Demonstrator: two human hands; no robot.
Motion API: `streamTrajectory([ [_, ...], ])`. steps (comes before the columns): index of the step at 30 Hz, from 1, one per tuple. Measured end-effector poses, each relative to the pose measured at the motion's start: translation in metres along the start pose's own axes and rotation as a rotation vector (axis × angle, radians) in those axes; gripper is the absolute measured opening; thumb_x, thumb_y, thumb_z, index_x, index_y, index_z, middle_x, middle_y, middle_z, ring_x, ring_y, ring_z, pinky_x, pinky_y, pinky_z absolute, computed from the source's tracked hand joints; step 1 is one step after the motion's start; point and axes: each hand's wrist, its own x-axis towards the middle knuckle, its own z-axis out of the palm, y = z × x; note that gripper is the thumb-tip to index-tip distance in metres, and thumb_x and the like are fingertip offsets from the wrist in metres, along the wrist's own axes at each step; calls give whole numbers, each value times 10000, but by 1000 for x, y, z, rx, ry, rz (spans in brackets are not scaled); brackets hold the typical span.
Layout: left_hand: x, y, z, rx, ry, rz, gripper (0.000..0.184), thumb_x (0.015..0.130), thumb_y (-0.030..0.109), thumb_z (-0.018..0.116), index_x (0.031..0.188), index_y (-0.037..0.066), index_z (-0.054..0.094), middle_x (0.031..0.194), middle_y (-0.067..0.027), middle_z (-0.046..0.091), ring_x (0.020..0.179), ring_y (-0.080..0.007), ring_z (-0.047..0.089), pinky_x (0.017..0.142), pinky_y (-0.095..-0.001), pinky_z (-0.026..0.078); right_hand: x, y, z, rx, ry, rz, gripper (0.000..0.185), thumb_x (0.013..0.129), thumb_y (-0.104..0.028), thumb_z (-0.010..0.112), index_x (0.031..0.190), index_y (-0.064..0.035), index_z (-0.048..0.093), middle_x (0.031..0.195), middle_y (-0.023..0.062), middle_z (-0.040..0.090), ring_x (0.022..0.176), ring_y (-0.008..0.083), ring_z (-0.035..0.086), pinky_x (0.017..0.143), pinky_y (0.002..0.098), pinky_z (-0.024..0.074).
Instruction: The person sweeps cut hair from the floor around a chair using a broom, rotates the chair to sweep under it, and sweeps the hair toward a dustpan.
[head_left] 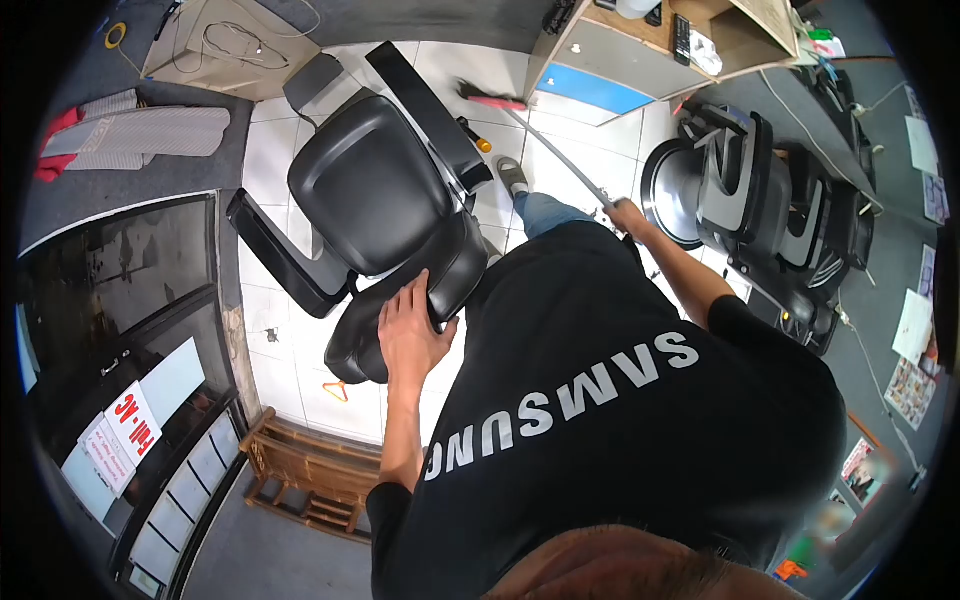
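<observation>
My left hand [410, 330] rests palm-down on the backrest of a black salon chair [370, 185], its fingers lying along the padding and the thumb apart near the edge. My right hand [628, 220] is closed around the grey handle of a broom [565, 158]. The handle slants away to a red broom head [497, 102] with dark bristles, down on the white tiles beyond the chair. Dark bits, perhaps hair clippings, lie on the floor near my right hand. One shoe [512, 176] shows between the chair and the broom handle.
A second black chair [745, 190] with a round metal base [672, 193] stands to the right. A wooden cabinet [600, 60] is ahead. Behind on the left are a bamboo bench [300, 470] and a glass door [120, 275]. An orange triangular object [336, 391] lies on the floor.
</observation>
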Motion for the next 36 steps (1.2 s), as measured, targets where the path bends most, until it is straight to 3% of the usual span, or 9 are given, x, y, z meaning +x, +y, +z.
streamTrajectory([
  [5, 17, 16, 0, 20, -76, -131, 828, 584, 189, 826, 1326, 104, 468, 1224, -80, 585, 1132, -268, 555, 1002, -447, 407, 103, -108, -16, 320, -209, -122, 387, 852, -178, 528, 1161, 52, 489, 742, 109, 539, 462, 162, 472, 403, 316, 409],
  [11, 39, 24, 9, 61, -93, -215, 851, 536, 217, 836, 1304, 125, 482, 1242, -66, 579, 1130, -260, 561, 1006, -443, 410, 171, -211, -35, -22, 63, -133, 485, 797, -77, 448, 1276, -23, 496, 855, 181, 629, 526, 218, 597, 430, 358, 483],
  [15, 45, 25, 9, 60, -129, -252, 848, 518, 223, 834, 1291, 129, 498, 1276, -59, 564, 1149, -246, 555, 1033, -430, 397, 244, -223, -36, -85, 176, -43, 407, 804, -130, 503, 1196, -28, 547, 978, 190, 673, 713, 281, 694, 607, 360, 569],
  [21, 52, 25, 5, 73, -182, -259, 893, 491, 236, 852, 1296, 122, 484, 1281, -59, 558, 1166, -236, 545, 1041, -433, 395, 255, -193, -32, 330, -84, 47, 214, 812, -110, 440, 894, 53, 552, 537, 98, 499, 398, 202, 484, 366, 369, 391],
  [26, 53, 21, 7, 61, -166, -222, 919, 475, 240, 860, 1301, 128, 472, 1285, -51, 550, 1170, -233, 542, 1045, -432, 393, 159, -181, -45, 307, 49, 43, 507, 834, -116, 429, 1336, -90, 501, 649, 143, 583, 426, 207, 519, 393, 357, 432],
  [29, 53, 21, 7, 52, -172, -226, 921, 472, 237, 862, 1300, 128, 472, 1293, -52, 544, 1178, -232, 537, 1052, -429, 385, 189, -199, -47, 329, 96, -53, 523, 838, -114, 430, 1358, -80, 471, 676, 148, 602, 444, 204, 530, 404, 358, 447],
  [33, 53, 23, 7, 68, -200, -249, 914, 490, 244, 857, 1308, 130, 465, 1309, -51, 533, 1188, -228, 530, 1063, -423, 376, 253, -218, -29, 857, -179, 186, 200, 859, -63, 439, 1034, -41, 535, 582, 24, 400, 416, 111, 331, 355, 269, 269],
  [35, 54, 22, 7, 75, -196, -244, 911, 491, 247, 857, 1306, 131, 467, 1307, -51, 534, 1186, -228, 531, 1065, -422, 376, 229, -227, -30, 991, -252, 302, 39, 854, -43, 444, 844, -66, 415, 584, 15, 367, 427, 98, 297, 363, 252, 233],
  [36, 52, 23, 7, 75, -197, -244, 909, 492, 248, 856, 1305, 131, 468, 1306, -51, 535, 1184, -228, 531, 1066, -421, 376, 221, -219, -29, 897, -266, 251, 206, 870, -55, 448, 1069, -39, 498, 601, 25, 395, 411, 96, 308, 348, 253, 243],
])
